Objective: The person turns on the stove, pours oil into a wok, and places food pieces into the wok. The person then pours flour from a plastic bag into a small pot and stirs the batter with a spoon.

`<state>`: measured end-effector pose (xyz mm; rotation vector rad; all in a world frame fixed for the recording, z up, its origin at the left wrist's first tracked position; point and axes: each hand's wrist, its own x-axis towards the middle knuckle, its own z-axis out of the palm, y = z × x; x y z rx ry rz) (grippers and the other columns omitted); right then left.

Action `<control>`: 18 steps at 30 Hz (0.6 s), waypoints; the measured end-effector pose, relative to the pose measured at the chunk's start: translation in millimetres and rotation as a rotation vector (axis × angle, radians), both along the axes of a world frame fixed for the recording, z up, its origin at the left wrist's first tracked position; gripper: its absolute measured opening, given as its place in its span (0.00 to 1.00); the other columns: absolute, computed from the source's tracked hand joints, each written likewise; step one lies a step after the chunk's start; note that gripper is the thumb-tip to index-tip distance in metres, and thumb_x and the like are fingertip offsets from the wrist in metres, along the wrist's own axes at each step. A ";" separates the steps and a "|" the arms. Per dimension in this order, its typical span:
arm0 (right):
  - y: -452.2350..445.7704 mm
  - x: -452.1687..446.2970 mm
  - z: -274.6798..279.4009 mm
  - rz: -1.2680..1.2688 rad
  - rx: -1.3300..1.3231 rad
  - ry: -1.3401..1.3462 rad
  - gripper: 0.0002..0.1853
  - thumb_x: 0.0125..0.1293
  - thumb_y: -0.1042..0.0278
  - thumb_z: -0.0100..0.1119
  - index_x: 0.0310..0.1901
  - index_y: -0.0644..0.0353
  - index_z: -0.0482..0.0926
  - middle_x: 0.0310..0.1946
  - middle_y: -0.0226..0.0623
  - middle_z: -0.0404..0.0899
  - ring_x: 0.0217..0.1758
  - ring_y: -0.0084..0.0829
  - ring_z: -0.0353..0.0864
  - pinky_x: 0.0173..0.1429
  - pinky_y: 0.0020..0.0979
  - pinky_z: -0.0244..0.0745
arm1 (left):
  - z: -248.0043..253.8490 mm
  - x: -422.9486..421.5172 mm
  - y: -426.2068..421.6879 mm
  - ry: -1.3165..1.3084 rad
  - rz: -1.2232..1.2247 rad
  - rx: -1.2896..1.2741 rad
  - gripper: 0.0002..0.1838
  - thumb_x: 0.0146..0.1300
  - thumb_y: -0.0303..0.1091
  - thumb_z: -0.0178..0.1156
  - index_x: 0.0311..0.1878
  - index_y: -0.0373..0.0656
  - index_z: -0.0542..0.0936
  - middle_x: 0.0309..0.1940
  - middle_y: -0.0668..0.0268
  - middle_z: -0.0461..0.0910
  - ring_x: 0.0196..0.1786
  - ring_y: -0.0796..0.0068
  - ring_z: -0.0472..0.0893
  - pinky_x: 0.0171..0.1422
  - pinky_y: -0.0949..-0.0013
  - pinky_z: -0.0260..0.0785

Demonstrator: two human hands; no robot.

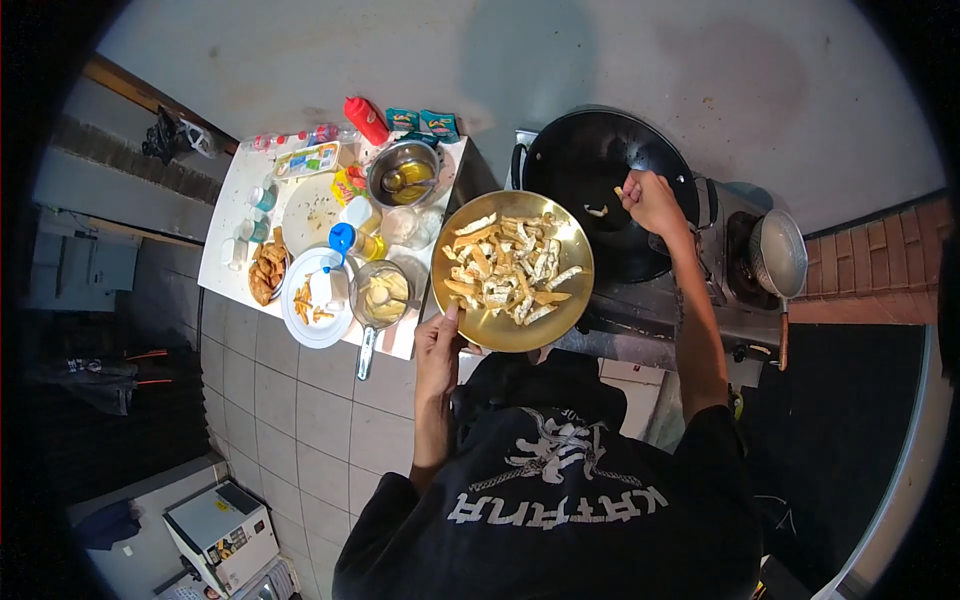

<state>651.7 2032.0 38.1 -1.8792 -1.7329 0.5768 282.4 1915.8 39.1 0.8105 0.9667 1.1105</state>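
- Right hand (650, 200): fingers closed, apparently pinching a single strip (618, 191), over the wok (640, 145).
- Left hand (437, 350): gripping the near-left rim of the gold plate (572, 305), thumb on top.
- Coated strips (500, 262): heaped on the gold plate, which is held just beside the wok.
- Wok contents: one loose piece (597, 211) lies inside; oil cannot be confirmed against the dark metal.
- Assessment: loading the wok appears barely begun; nearly all the coated strips remain on the plate.
- Desk (398, 338), left of the plate: a saucepan (367, 352) holds pale pieces, judged uncoated and outstanding; a metal bowl (425, 152) contains yellow liquid and a ladle.
- Farther along the desk: browned strips (303, 300) lie on a white plate (335, 325), judged finished; browned chunks (268, 268) sit beside it.
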 end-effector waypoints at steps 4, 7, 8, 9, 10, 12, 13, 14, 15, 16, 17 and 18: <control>8.2 -4.5 2.9 -0.097 0.060 -0.175 0.06 0.53 0.77 0.63 0.30 0.65 0.75 0.26 0.49 0.80 0.33 0.47 0.82 0.37 0.40 0.74 | -0.9 -1.2 1.4 -0.017 0.007 0.002 0.20 0.73 0.41 0.49 0.38 0.32 0.80 0.28 0.62 0.81 0.25 0.77 0.78 0.28 0.75 0.73; 6.8 -9.0 22.2 -0.087 0.168 -0.128 0.06 0.53 0.77 0.62 0.31 0.66 0.75 0.26 0.49 0.80 0.32 0.48 0.82 0.37 0.41 0.74 | -0.7 -3.0 1.9 -0.019 0.010 -0.006 0.19 0.73 0.41 0.49 0.38 0.32 0.80 0.28 0.62 0.81 0.25 0.78 0.77 0.27 0.75 0.72; 4.2 -10.1 32.5 -0.082 0.203 -0.055 0.06 0.52 0.77 0.62 0.31 0.66 0.75 0.26 0.48 0.79 0.32 0.47 0.81 0.37 0.40 0.73 | -0.6 -3.5 2.6 -0.015 0.014 -0.002 0.19 0.73 0.41 0.49 0.38 0.32 0.80 0.28 0.62 0.81 0.25 0.78 0.77 0.27 0.75 0.72; 1.4 -10.4 43.1 -0.063 0.170 -0.010 0.06 0.54 0.77 0.62 0.32 0.67 0.75 0.24 0.46 0.78 0.27 0.42 0.80 0.34 0.37 0.72 | -0.5 -3.8 3.8 -0.012 0.017 0.003 0.19 0.73 0.41 0.49 0.38 0.32 0.80 0.28 0.62 0.81 0.25 0.78 0.77 0.27 0.75 0.72; -2.2 -13.8 55.1 -0.063 0.172 -0.013 0.06 0.54 0.77 0.62 0.32 0.67 0.75 0.24 0.46 0.78 0.27 0.42 0.80 0.34 0.37 0.72 | -1.0 -5.0 5.8 -0.015 0.017 0.005 0.19 0.73 0.41 0.49 0.38 0.32 0.80 0.28 0.62 0.81 0.25 0.78 0.77 0.27 0.75 0.72; -14.1 -26.1 80.3 0.002 0.171 0.066 0.05 0.56 0.75 0.61 0.31 0.66 0.75 0.22 0.42 0.76 0.22 0.34 0.75 0.31 0.33 0.70 | -1.7 -5.2 8.2 -0.047 0.009 0.011 0.19 0.73 0.41 0.49 0.38 0.32 0.80 0.29 0.62 0.80 0.26 0.78 0.77 0.27 0.75 0.72; -21.6 -33.5 92.2 -0.001 0.171 0.064 0.05 0.56 0.75 0.61 0.31 0.66 0.75 0.22 0.42 0.76 0.22 0.34 0.75 0.31 0.33 0.70 | -1.7 -4.5 9.4 -0.049 0.006 0.011 0.19 0.73 0.41 0.49 0.38 0.32 0.80 0.29 0.62 0.80 0.26 0.78 0.77 0.27 0.75 0.72; -31.8 -42.0 103.8 0.064 0.146 0.093 0.05 0.57 0.74 0.60 0.32 0.66 0.75 0.21 0.41 0.76 0.21 0.31 0.73 0.30 0.32 0.69 | -0.9 -3.6 9.3 -0.049 0.007 0.002 0.19 0.73 0.41 0.49 0.38 0.32 0.79 0.29 0.62 0.80 0.26 0.78 0.77 0.27 0.74 0.72; -39.8 -51.4 113.3 0.131 0.121 0.123 0.05 0.59 0.73 0.60 0.32 0.65 0.75 0.21 0.39 0.75 0.21 0.29 0.71 0.29 0.31 0.67 | -1.0 -3.6 10.7 -0.048 0.009 -0.006 0.19 0.73 0.41 0.50 0.38 0.32 0.79 0.29 0.62 0.80 0.26 0.78 0.77 0.28 0.74 0.72; -47.5 -60.0 120.3 0.186 0.070 0.118 0.06 0.60 0.72 0.60 0.33 0.64 0.75 0.21 0.38 0.74 0.22 0.28 0.71 0.29 0.31 0.66 | -2.0 -3.4 11.6 -0.049 0.008 -0.008 0.19 0.73 0.41 0.50 0.38 0.32 0.79 0.29 0.62 0.80 0.26 0.78 0.77 0.28 0.74 0.72; -52.5 -66.3 120.2 0.259 0.048 0.129 0.06 0.59 0.71 0.61 0.34 0.63 0.75 0.23 0.37 0.74 0.24 0.29 0.72 0.29 0.31 0.67 | -3.3 -3.5 13.4 -0.059 0.004 -0.012 0.19 0.73 0.41 0.50 0.38 0.33 0.79 0.29 0.62 0.80 0.27 0.78 0.77 0.28 0.74 0.72; -58.9 -72.4 122.4 0.344 0.047 0.085 0.07 0.58 0.71 0.62 0.34 0.63 0.75 0.26 0.39 0.74 0.28 0.35 0.75 0.33 0.34 0.69 | -4.3 -3.2 14.3 -0.068 0.001 -0.013 0.19 0.73 0.41 0.50 0.37 0.33 0.79 0.29 0.62 0.80 0.27 0.78 0.77 0.28 0.74 0.72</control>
